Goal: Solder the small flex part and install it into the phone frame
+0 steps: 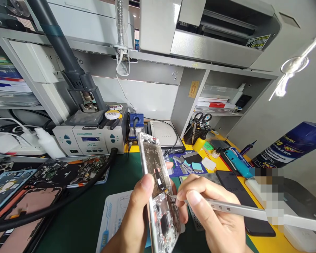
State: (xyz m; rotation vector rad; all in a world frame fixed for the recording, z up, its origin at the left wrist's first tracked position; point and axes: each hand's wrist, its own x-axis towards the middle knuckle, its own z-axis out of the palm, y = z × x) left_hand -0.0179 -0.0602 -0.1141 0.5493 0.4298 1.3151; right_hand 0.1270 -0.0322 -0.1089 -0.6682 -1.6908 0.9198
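Observation:
An opened smartphone stands tilted in my left hand, its thumb on the near edge and fingers behind the far edge. Its exposed inside shows a bare cavity at the top and parts lower down. My right hand pinches a long silver metal hand tool with small square holes along its handle. The thin end of this tool reaches the phone's inner side edge near its middle; whether it touches a part there I cannot make out.
On the left lie several dismantled phones, crossed by a thick black hose. Behind stands a grey soldering station. A black phone, a blue spray can and a scissors holder are on the right.

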